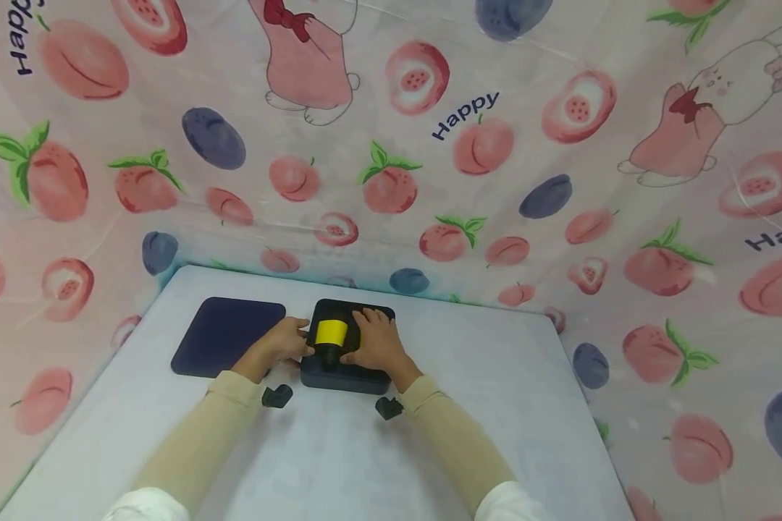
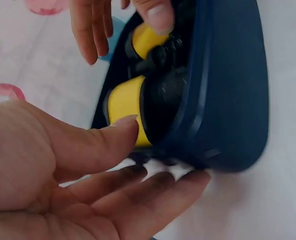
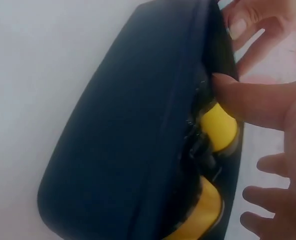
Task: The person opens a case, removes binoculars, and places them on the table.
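A dark navy case (image 1: 347,382) stands on the white table. Inside it lie what look like black and yellow binoculars (image 1: 331,333), with two yellow barrels side by side in both wrist views. My left hand (image 1: 285,340) is at the case's left end. Its thumb rests on one yellow barrel (image 2: 125,102), and its stretched fingers lie along the outside of the case's end wall. Over the case's right side is my right hand (image 1: 376,344). In the right wrist view its thumb reaches over the other barrel (image 3: 220,127), with the fingers spread beyond the far rim.
A flat dark panel (image 1: 224,336) with rounded corners lies left of the case, partly under the left forearm. Small black pieces (image 1: 276,396) sit at the wrists. A fruit-and-rabbit printed sheet (image 1: 391,145) stands behind the table (image 1: 482,362) and along its sides.
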The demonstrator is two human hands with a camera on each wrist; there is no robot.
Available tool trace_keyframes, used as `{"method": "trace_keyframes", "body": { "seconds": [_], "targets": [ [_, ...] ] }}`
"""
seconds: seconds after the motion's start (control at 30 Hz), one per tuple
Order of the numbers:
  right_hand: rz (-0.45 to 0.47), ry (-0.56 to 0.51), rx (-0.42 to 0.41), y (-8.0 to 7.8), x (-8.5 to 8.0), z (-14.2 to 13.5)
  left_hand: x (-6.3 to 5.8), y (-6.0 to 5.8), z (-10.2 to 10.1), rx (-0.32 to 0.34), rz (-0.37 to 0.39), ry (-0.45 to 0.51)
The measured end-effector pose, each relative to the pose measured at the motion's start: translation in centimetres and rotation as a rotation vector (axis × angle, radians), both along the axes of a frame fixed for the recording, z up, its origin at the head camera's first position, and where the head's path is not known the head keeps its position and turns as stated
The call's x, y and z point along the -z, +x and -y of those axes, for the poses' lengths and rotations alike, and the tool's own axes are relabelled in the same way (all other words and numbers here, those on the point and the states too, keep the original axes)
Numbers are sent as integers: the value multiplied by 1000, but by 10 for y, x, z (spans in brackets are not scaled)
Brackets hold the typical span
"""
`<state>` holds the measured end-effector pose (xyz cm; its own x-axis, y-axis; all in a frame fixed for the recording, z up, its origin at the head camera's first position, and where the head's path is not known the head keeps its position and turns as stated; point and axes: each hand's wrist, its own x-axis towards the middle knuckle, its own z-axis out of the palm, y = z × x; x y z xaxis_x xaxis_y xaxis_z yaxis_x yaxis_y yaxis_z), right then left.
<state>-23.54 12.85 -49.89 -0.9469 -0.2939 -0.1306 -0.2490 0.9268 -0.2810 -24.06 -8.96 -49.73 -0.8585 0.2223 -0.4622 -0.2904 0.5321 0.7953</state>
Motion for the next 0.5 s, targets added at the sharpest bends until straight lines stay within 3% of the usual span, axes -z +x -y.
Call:
{"method": "trace_keyframes", "body": {
  "seconds": [0.27, 0.5],
  "targets": [
    [-12, 162, -61, -3, 17, 11, 9, 8, 9, -46, 47, 58],
    [-38, 222, -69, -10, 29, 10, 11, 7, 6, -81, 69, 46]
  ]
}}
